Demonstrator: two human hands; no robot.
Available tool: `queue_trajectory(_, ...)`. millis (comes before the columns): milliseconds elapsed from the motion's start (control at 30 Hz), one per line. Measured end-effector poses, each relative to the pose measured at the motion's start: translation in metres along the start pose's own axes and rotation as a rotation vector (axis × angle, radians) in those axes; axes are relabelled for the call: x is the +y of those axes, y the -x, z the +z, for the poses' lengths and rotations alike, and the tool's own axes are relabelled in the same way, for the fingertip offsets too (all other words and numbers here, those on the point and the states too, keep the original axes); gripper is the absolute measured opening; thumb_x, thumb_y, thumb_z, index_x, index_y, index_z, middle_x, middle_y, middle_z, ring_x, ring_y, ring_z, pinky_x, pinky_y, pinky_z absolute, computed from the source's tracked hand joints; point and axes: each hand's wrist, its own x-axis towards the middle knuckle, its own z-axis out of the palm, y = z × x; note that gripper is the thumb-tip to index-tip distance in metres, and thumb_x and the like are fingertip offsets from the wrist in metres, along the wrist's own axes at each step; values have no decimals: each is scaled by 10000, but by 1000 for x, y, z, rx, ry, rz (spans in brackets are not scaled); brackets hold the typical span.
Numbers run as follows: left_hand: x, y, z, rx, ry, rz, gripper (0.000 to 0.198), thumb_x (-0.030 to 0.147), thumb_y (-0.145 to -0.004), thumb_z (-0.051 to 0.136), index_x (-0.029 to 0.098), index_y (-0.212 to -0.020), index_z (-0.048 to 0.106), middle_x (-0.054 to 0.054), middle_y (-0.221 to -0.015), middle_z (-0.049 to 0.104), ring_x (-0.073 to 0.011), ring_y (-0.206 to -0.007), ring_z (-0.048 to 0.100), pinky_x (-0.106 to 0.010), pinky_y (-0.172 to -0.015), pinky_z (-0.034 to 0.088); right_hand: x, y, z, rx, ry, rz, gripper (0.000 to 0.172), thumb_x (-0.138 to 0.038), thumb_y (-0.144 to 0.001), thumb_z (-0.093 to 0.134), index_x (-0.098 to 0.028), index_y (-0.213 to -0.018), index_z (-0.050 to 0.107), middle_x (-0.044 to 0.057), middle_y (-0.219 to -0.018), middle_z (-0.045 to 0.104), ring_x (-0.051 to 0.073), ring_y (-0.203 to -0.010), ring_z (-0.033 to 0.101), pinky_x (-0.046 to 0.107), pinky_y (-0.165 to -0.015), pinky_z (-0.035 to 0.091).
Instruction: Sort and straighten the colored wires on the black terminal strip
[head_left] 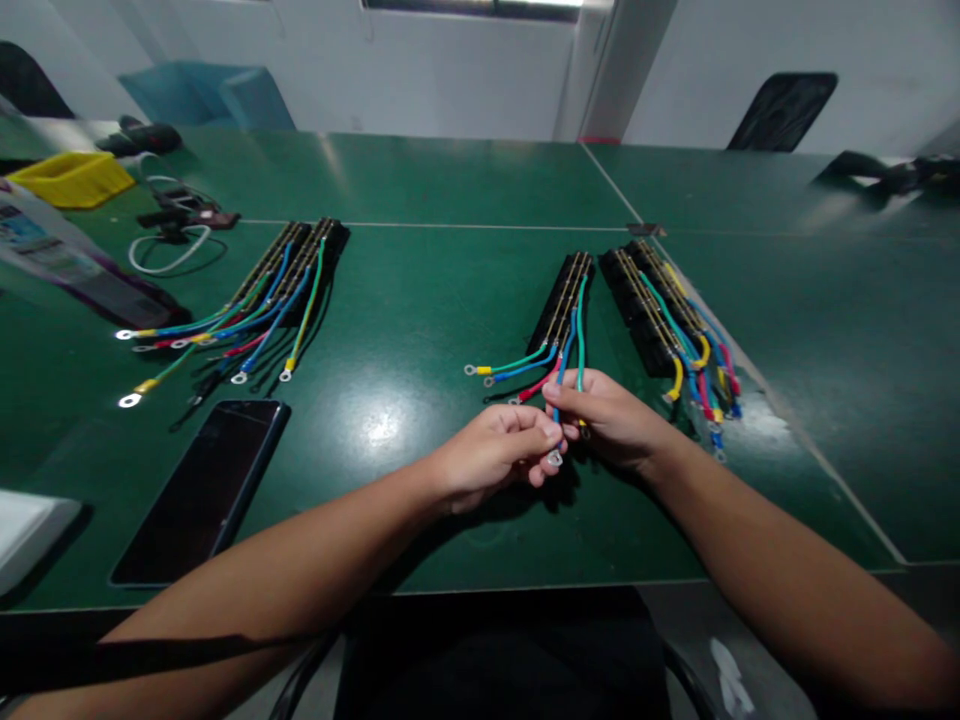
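Note:
A black terminal block (553, 312) with brass strips lies in front of me, and several coloured wires with ring terminals run from its near end. My left hand (501, 448) pinches a blue wire close to its silver ring terminal (555, 458). Just above that, my right hand (604, 415) has thumb and fingers closed on the same blue wire (568, 340). A green wire (581, 325) passes down behind the right fingers. Left of the hands, a green wire with a yellow sleeve (484, 370) and another blue wire (510, 376) spread out over the table.
Wired terminal blocks lie on the right (637, 315) and on the left (289, 270) of the green table (405, 300). A phone (202, 490) rests near my left forearm. Farther left are a white cable (169, 268), a yellow bin (75, 180) and a plastic package (71, 260).

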Motion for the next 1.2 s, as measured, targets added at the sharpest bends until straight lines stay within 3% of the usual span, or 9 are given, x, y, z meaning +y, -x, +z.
queue_trajectory(100,1,1,2,132,-177,48,290,373,-769,694,127,-692,563,17,-626,563,-61,-524,497,-179,-485,384,2,-1,0,45,19,-14,339,-435,-784,690,-136,-673,574,-41,-461,493,53,-403,382,196,-406,241)
queue_trajectory(233,1,6,3,338,-584,184,354,454,-757,696,147,-679,539,38,-557,548,-66,-480,482,-184,-469,356,5,-2,1,71,69,-27,343,-440,-801,667,-138,-678,564,-49,-468,469,55,-412,367,204,-411,233)
queue_trajectory(333,2,9,2,410,-829,245,387,475,-683,757,148,-673,551,37,-558,569,-69,-489,476,-184,-474,324,4,-3,3,88,124,-38,352,-444,-811,649,-135,-668,561,-43,-471,471,58,-417,369,211,-414,232)
queue_trajectory(433,4,9,-1,447,-1029,287,326,417,-715,738,146,-647,570,33,-558,585,-71,-491,480,-188,-488,314,4,-3,5,116,151,-38,346,-436,-817,640,-135,-670,558,-42,-463,471,58,-411,360,214,-414,226)
queue_trajectory(533,7,10,-1,457,-1210,341,254,335,-794,656,145,-637,599,30,-547,580,-70,-483,474,-197,-501,296,4,-2,5,113,153,-41,336,-426,-833,622,-136,-677,554,-44,-458,468,58,-409,362,213,-416,228)
queue_trajectory(700,12,14,2,377,-1429,409,290,277,-886,519,146,-642,604,23,-527,546,-70,-454,411,-220,-497,237,5,-3,4,99,171,-36,319,-428,-837,617,-125,-742,577,-42,-485,480,58,-417,374,204,-411,226)
queue_trajectory(1200,12,12,1,350,-1457,371,264,267,-898,500,151,-675,578,21,-542,516,-82,-474,399,-223,-514,232,4,-2,2,82,181,-25,324,-438,-842,605,-136,-731,569,-45,-485,471,58,-412,364,200,-399,234)
